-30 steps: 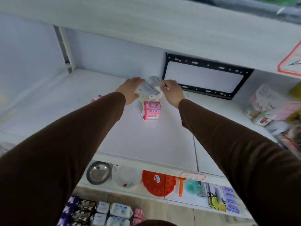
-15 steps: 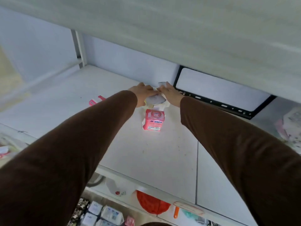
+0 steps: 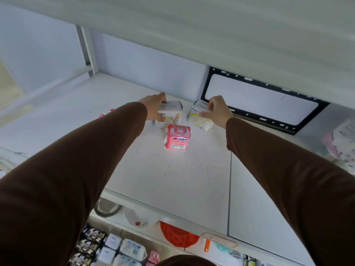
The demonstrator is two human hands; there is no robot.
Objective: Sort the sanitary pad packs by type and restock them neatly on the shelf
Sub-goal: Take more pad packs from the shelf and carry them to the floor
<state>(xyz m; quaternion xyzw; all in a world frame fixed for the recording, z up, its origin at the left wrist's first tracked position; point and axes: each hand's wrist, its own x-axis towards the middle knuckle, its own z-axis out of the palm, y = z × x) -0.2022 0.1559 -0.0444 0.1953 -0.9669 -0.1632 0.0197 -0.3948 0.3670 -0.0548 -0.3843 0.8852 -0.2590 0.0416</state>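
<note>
Hands working near shelf (image 3: pixel 172 179) back edge: left hand (image 3: pixel 153 106) fingers gripping one white pack (image 3: pixel 171 114), right hand (image 3: pixel 217 110) pinching another white pack (image 3: pixel 197 118); pink pack (image 3: pixel 177 138) standing just before them. Sorting step; next, lining whites side by side.

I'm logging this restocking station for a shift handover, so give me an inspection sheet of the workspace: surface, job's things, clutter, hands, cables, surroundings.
Surface: white shelf board, lightly scuffed, with a seam on the right.
Job's things: two white ABC pad packs, left ABC pack and right ABC pack, apart near the back wall; pink pad pack upright in front of them.
Clutter: small pink item, mostly hidden behind the left sleeve.
Hands: left hand grips the left ABC pack; right hand grips the right ABC pack.
Cables: nothing seen.
Surroundings: black frame on the back wall; blurred packs at right; more packs and an orange item below.
</note>
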